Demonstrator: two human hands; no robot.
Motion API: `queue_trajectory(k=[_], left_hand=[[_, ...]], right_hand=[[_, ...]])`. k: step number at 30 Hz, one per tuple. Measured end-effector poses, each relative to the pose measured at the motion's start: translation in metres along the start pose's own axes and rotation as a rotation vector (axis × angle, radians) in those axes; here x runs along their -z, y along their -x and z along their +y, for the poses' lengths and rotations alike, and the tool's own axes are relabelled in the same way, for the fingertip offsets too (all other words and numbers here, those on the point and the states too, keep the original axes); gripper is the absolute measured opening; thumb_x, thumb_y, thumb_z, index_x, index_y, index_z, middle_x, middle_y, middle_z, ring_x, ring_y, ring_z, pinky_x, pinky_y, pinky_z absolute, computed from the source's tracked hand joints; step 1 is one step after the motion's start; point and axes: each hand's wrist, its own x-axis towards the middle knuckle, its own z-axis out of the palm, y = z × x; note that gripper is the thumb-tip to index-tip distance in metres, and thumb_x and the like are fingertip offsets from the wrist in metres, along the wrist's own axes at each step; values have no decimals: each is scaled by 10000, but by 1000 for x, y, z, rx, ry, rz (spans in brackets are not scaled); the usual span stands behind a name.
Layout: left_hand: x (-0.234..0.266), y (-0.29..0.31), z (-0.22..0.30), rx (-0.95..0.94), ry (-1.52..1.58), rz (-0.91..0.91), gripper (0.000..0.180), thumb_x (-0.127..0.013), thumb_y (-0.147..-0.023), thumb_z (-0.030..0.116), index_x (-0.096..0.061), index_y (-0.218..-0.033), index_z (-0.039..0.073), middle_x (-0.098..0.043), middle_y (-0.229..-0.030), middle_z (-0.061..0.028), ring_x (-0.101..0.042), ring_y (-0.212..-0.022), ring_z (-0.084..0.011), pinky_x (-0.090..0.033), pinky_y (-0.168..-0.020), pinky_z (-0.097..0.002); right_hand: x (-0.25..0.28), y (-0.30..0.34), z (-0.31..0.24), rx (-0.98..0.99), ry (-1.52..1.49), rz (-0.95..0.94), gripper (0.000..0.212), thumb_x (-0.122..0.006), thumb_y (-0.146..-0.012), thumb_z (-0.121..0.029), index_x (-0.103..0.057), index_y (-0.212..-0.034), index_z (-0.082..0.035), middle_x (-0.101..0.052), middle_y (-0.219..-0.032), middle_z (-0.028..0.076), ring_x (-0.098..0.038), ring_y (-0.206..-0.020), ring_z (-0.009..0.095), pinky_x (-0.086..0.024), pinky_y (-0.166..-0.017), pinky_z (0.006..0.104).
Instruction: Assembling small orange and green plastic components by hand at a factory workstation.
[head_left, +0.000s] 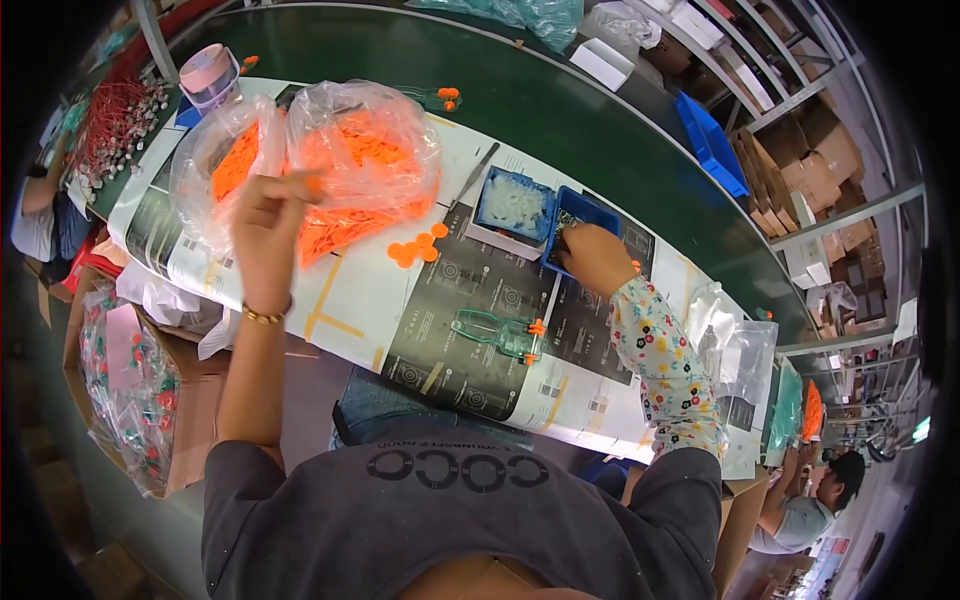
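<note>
My left hand (268, 225) is raised in front of the clear plastic bags, thumb and fingers pinched on a small orange plastic piece (314, 184). Loose orange pieces fill the right bag (365, 150) and spill from its mouth. Several orange discs (412, 248) lie on the table beside it. My right hand (597, 258), below a flowered sleeve, reaches into a blue bin (588, 205) of small dark parts; its fingertips are hidden. A translucent green plastic frame with orange end pieces (500, 334) lies on the printed sheet near me.
Left of the blue bin stands a blue tray of whitish bits (516, 203), with tweezers (480, 168) nearby. A pink-lidded jar (208, 75) is at the back left. An open carton of bagged parts (130, 380) stands at lower left. Clear bags (735, 345) lie at right.
</note>
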Motion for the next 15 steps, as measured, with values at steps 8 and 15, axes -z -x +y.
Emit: queue_trajectory(k=[8,15], left_hand=[[-119,94,-19,195,-46,-764,106,-658,-789,27,-554,-780,45,-669,-988,-85,-617,-844,-153,-487,-774,-290],[-148,121,-32,60,-70,-862,121,-663,-786,61,-570,-855,28,-657,-997,-92,-617,-846,-175,-488,-764,-286]], right_hand=[[-2,-5,-1,95,3,59,137,-606,-755,-137,-604,-792,-5,-611,-844,183,-595,-800,369,-474,-705,465],[6,9,-14,102,-147,211,100,-594,-742,-122,-600,-776,-28,-612,-787,143,-601,-770,351,-483,-683,447]])
